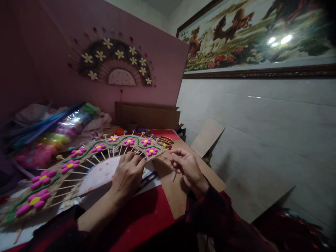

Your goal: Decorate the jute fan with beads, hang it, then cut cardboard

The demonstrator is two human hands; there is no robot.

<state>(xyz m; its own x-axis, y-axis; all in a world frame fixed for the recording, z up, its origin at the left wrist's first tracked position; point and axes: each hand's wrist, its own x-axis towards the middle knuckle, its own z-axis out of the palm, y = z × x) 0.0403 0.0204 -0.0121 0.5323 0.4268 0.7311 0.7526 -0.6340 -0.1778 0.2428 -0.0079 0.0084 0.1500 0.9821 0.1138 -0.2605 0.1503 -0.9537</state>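
Observation:
A large half-round craft fan (90,151) of twine, thin sticks and pink clay flowers lies tilted across the table. My left hand (128,173) is closed over its inner edge near the right end, fingers bent over the sticks and the pale fabric centre (101,173). Just beyond the fan's right tip, my right hand (185,166) is pinched, thumb against fingertips; what it holds, if anything, is too small to make out. A red bead (169,147) tips the fan close to those fingers. Below them shows a short thin stick (174,176), perhaps lying on the cardboard.
Brown cardboard (172,196) lies on the red tablecloth (141,217). Gold-handled scissors (166,140) rest behind the fan. A black cutter-like tool (148,180) is beside my left hand. Colourful bagged craft material (60,129) is piled left. A finished-looking flower fan (115,63) hangs on the pink board.

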